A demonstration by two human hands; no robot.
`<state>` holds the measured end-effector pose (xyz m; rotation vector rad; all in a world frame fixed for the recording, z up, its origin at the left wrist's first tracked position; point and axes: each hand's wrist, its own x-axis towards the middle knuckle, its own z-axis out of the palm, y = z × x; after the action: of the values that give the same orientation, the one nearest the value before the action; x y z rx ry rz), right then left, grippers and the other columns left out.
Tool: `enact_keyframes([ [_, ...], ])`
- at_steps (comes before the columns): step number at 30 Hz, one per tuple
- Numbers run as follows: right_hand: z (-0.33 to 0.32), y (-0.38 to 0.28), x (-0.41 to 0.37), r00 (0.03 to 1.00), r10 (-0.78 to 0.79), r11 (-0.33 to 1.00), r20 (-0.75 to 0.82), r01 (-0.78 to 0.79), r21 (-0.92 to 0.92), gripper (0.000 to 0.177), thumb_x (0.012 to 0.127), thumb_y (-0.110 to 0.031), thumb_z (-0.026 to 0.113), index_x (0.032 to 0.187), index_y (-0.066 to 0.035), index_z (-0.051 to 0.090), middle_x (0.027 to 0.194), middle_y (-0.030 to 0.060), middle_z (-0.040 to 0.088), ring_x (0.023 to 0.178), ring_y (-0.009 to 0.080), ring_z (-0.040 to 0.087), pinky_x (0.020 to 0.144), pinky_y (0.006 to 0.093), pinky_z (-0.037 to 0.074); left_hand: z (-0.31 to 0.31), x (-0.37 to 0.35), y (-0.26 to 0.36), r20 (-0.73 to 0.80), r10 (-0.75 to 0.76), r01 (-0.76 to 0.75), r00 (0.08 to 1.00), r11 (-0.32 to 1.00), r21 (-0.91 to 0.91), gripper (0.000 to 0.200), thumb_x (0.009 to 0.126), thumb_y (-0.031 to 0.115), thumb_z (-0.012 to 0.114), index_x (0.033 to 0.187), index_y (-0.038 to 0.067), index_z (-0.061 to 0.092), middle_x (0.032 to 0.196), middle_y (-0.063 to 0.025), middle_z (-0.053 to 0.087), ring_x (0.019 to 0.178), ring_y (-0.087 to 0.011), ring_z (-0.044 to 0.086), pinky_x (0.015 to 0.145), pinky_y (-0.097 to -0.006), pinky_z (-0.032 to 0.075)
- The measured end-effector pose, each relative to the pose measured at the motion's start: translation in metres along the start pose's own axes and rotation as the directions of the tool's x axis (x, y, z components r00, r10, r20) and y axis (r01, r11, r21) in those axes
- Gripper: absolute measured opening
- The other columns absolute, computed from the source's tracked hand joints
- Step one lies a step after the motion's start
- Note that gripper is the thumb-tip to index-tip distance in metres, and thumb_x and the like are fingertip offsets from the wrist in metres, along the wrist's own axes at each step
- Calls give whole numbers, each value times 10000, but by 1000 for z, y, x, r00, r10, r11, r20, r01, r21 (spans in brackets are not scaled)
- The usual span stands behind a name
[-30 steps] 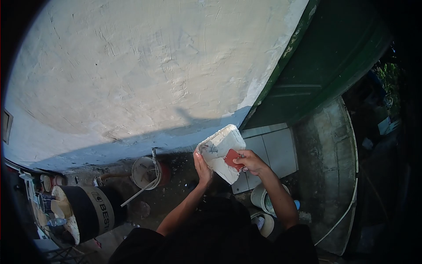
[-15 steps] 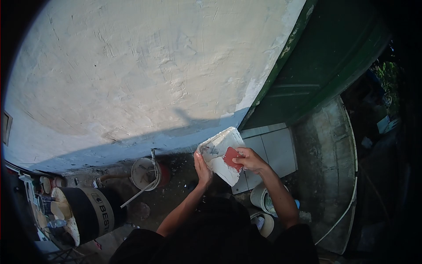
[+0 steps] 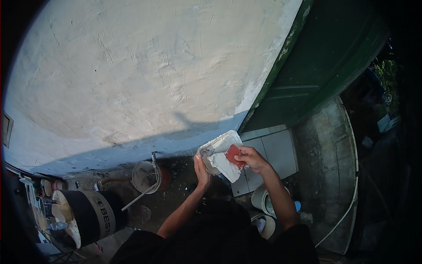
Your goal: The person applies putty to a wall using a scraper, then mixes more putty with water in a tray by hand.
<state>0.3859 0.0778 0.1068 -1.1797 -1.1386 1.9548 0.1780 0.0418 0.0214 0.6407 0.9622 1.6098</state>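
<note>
My left hand (image 3: 202,171) grips the left side of a white tray (image 3: 209,166) coated with thick white paste (image 3: 224,165). Between the thumb and fingers of my right hand (image 3: 252,159) is a flat red scraper (image 3: 234,156), its edge against the paste in the tray. The tray is tilted and held in front of my body, near the foot of the wall. The fingertips of my left hand are partly hidden behind the tray.
A rough plastered wall (image 3: 132,66) rises ahead, beside a green door (image 3: 299,79). Lower left are a black drum (image 3: 94,213) and a bucket (image 3: 143,176) with a pipe. White tiles (image 3: 279,154) and more buckets (image 3: 259,198) are at the right.
The red scraper has shifted slightly right and the paste in the tray has been pushed into a thicker, folded heap. The tray's tilt has changed a little.
</note>
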Motion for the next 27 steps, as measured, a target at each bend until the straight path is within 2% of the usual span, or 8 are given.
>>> enact_keyframes([
  [7,-9,-16,-9,989,-113,981,-93,126,146,342,913,-93,608,1231,2,524,1069,75,647,933,122,636,792,265,524,-14,7,-6,-23,-58,57,998,998,-29,435,1052,376,291,1216,25,491,1138,-88,554,1035,-147,537,923,-302,446],
  [11,-16,-31,-1,915,-265,906,-306,345,246,275,924,-71,585,1188,-27,523,1081,73,630,939,147,643,802,283,538,-28,13,-5,-6,-57,57,998,997,-57,432,1051,374,305,1213,19,490,1149,-85,551,1050,-148,536,931,-300,444],
  [15,-28,-34,34,796,-260,863,-546,446,239,295,916,-71,597,1200,-62,518,1114,75,613,960,181,637,788,313,536,-64,20,-14,-121,-3,6,993,1000,23,500,1031,449,312,1233,30,496,1177,-98,574,1063,-193,567,940,-354,463],
  [18,-52,-2,99,583,-278,832,-763,544,113,319,905,-48,596,1211,-66,508,1093,77,614,961,197,631,764,327,549,-93,20,-7,-68,-39,39,997,999,-5,524,1033,426,338,1330,1,416,1279,-98,502,1142,-176,509,1001,-326,410],
  [22,-50,12,159,484,31,829,-874,476,294,377,890,-17,595,1243,-84,481,1165,115,562,982,252,614,750,392,576,-118,16,-3,-115,-40,38,993,999,-24,546,1028,427,359,1359,-6,382,1328,-104,469,1172,-180,495,1013,-328,403],
  [23,-44,8,164,479,89,786,-873,504,357,434,877,-10,609,1274,-100,457,1191,124,532,986,270,611,749,415,581,-125,15,-4,-129,-31,28,991,999,-21,552,1027,427,361,1366,-8,372,1342,-103,456,1183,-181,488,1016,-329,400],
  [26,-44,8,195,485,-84,710,-870,642,289,481,865,-4,619,1299,-104,438,1182,124,525,990,266,608,774,422,578,-141,14,-8,-188,-21,23,982,1000,10,568,1026,431,361,1390,-4,334,1393,-100,402,1225,-182,456,1033,-339,386],
  [27,-29,-18,180,560,-49,652,-827,646,398,427,863,13,611,1249,-91,461,1134,116,543,969,244,609,768,397,566,-139,12,-3,-182,-16,19,983,1000,18,562,1025,433,358,1388,4,339,1392,-98,400,1227,-182,454,1036,-341,383],
])
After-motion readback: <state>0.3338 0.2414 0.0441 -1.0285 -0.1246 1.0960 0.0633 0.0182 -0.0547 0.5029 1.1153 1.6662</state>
